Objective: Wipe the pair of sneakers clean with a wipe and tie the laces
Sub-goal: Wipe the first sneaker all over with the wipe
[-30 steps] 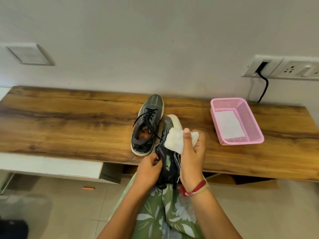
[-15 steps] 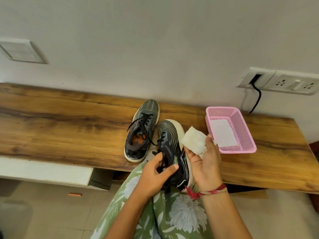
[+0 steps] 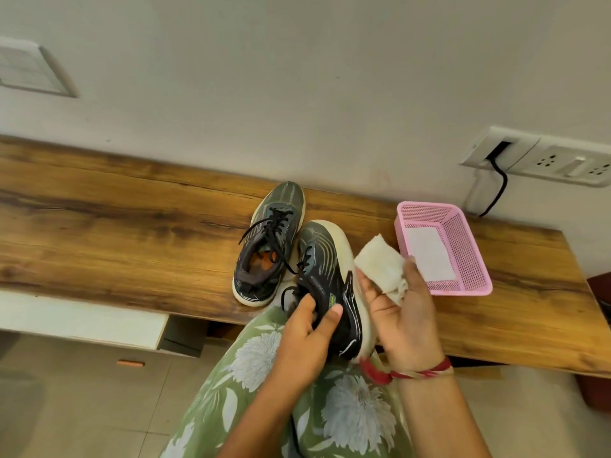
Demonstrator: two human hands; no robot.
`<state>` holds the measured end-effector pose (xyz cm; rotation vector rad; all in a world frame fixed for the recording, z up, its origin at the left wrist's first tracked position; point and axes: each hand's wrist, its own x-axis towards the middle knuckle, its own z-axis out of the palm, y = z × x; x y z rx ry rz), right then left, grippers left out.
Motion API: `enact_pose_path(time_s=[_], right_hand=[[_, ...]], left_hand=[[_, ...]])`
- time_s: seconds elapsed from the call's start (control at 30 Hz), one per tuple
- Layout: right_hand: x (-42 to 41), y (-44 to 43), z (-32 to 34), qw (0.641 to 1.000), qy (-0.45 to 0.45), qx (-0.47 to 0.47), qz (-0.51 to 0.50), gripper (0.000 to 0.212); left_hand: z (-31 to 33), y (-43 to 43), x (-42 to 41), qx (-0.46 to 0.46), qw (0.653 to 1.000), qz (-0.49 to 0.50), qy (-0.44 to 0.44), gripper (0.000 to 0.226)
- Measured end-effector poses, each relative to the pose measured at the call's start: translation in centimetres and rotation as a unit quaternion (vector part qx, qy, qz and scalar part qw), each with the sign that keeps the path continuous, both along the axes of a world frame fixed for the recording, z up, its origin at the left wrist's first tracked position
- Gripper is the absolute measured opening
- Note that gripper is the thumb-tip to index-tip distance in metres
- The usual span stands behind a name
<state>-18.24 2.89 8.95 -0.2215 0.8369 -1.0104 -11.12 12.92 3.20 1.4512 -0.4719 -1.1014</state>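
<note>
Head view: the near sneaker (image 3: 330, 269) is gripped at its collar by the curled fingers of the left hand (image 3: 307, 328), over the counter's (image 3: 132, 226) front edge. The folded wipe (image 3: 380, 266) is pinched in the right hand (image 3: 403, 319), just beside the white sole. The second sneaker (image 3: 267, 239) is set near that edge.

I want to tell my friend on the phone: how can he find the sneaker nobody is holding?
Find the long wooden bench along the wall, then look left of the pink basket. Of two dark sneakers there, pick the left sneaker, flat on the wood. Only it shows an orange insole; the left hand grips the right sneaker.
</note>
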Motion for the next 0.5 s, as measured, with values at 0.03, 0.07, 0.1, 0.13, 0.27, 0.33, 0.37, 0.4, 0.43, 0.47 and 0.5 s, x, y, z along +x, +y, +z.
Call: enact_pose_path(time_s=[0.03,0.07,0.1,0.13,0.27,0.33,0.37,0.4,0.43,0.47,0.5], right_hand=[[-0.4,-0.3,0.4,1.000,0.002,-0.012,0.005,0.031],[-0.8,-0.5,0.8,0.999,0.005,-0.032,0.010,0.035],[-1.1,-0.7,1.2,0.998,0.008,-0.053,0.017,0.040],[-1.4,-0.7,1.6,0.997,0.009,-0.075,0.028,0.046],[-1.8,-0.2,2.6,0.977,0.095,-0.173,0.083,0.055],[-1.6,0.2,2.7,0.954,0.182,-0.222,0.089,0.042],[-1.5,0.3,2.5,0.935,0.236,-0.251,0.086,0.039],[-1.3,0.4,2.3,0.913,0.288,-0.276,0.087,0.036],[-1.1,0.5,2.0,0.893,0.328,-0.294,0.089,0.030],[-0.9,0.6,1.7,0.882,0.350,-0.304,0.088,0.023],[-0.7,0.6,1.5,0.874,0.358,-0.317,0.087,0.021]], left_hand=[[0.3,-0.4,0.4,-0.012,0.999,0.012,0.038,0.021],[0.8,-0.9,0.9,-0.020,0.997,0.019,0.070,0.021],[1.3,-1.4,1.4,-0.028,0.995,0.022,0.090,0.021],[1.8,-1.8,1.8,-0.031,0.994,0.026,0.103,0.022],[2.1,-2.8,2.9,-0.023,0.987,0.070,0.144,0.050],[1.6,-2.3,3.1,-0.007,0.982,0.071,0.176,0.072],[1.3,-2.0,3.2,-0.007,0.980,0.075,0.182,0.061],[1.2,-1.8,3.2,-0.007,0.979,0.074,0.190,0.045],[1.1,-1.7,3.3,-0.007,0.978,0.075,0.194,0.035],[1.1,-1.6,3.4,-0.006,0.977,0.075,0.198,0.031],[1.2,-1.8,3.6,-0.016,0.978,0.072,0.195,0.030]])
